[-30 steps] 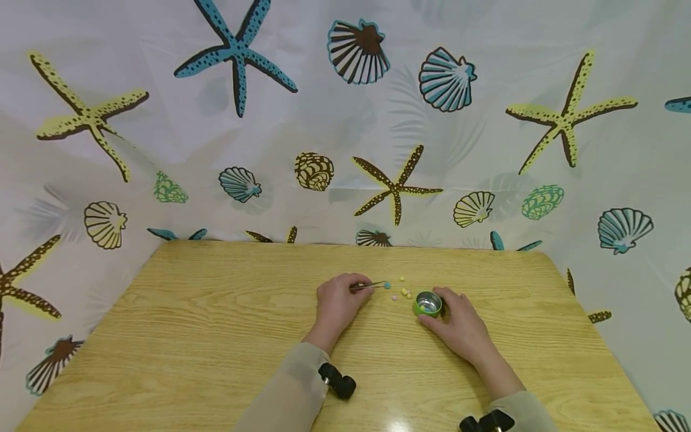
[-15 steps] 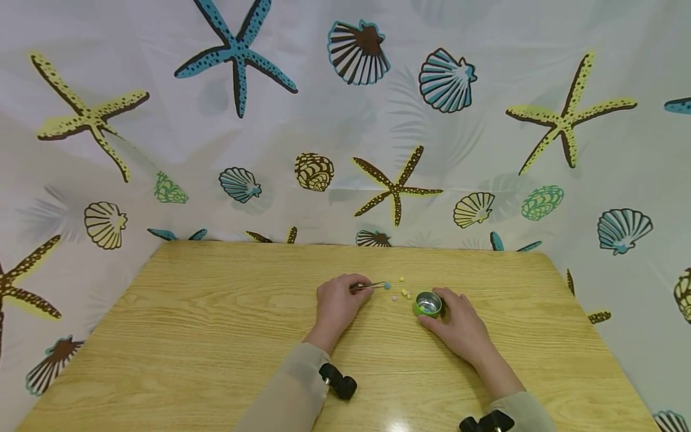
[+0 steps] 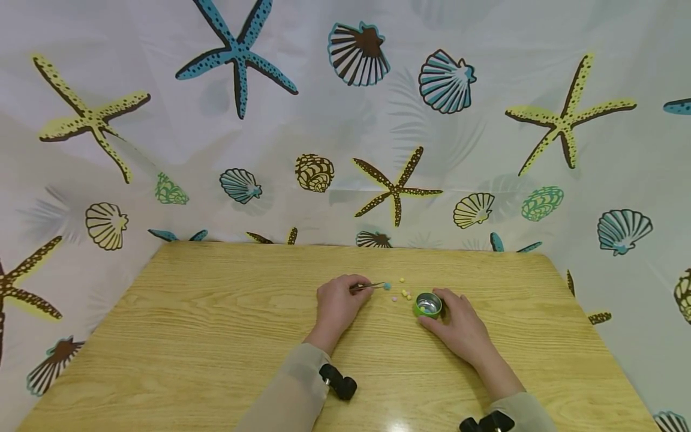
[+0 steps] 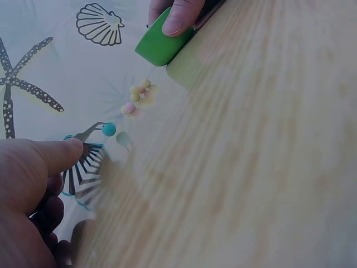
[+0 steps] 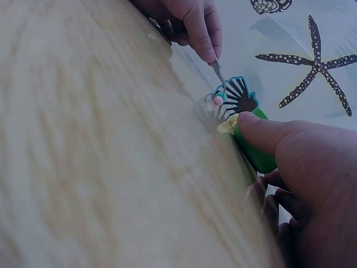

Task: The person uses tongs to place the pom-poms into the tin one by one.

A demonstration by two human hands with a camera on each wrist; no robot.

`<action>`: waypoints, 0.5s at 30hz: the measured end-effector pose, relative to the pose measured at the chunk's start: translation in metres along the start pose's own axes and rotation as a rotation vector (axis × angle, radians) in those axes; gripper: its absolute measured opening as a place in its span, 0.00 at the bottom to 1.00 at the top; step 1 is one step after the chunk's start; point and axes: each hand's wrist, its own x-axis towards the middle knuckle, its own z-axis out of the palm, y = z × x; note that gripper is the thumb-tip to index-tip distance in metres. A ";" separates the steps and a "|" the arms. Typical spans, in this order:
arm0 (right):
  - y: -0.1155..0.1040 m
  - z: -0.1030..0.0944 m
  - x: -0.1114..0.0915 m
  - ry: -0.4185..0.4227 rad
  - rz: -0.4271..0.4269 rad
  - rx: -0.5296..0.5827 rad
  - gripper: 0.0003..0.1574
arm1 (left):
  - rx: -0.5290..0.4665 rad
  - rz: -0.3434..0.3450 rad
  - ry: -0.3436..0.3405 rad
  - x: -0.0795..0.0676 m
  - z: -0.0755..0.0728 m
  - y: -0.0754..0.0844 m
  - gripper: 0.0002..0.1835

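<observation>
Seashell backdrop (image 3: 302, 114), wooden table (image 3: 216, 324): a near standstill around the blue bead (image 4: 109, 129)

Starfish and shells fill the pale cloth, and two beige sleeves (image 3: 286, 390) reach in over the wood grain. Left hand (image 3: 337, 303) first: thumb and fingertips pinch close together on the metal tweezers (image 4: 88, 134), and at their tips sits the blue bead, well apart from the cup (image 4: 159, 47); whether it is off the wood is hard to tell. Opposite, the right hand (image 3: 461, 327) curves thumb and fingers round that green cup, spread about as wide as the cup itself, which stands mouth up, silvery within, coloured bits (image 3: 424, 309) at the bottom. Between bead and cup lie a pink bead (image 3: 394, 299) and a small yellowish cluster (image 3: 405, 293), with a lone yellow bead (image 3: 402, 280) farther back.

And the change over the last second? Next to none (the head view itself shifts very slightly). Tweezers, bead and cup keep their places, suggesting a pause or a careful grip, the blue bead still outside the cup. Brands, labels, writing: none readable anywhere.
</observation>
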 end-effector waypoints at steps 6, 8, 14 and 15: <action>-0.001 -0.001 0.000 0.006 -0.008 0.001 0.46 | -0.014 -0.005 -0.006 0.001 -0.001 0.001 0.05; -0.001 -0.001 0.000 0.006 -0.005 0.000 0.46 | -0.019 -0.006 -0.006 0.001 -0.001 0.002 0.05; -0.002 0.001 0.001 0.002 0.009 0.003 0.46 | -0.044 -0.008 -0.008 0.000 -0.004 0.005 0.06; -0.002 0.001 0.001 0.001 0.006 0.000 0.46 | -0.048 -0.006 -0.007 0.000 -0.004 0.006 0.06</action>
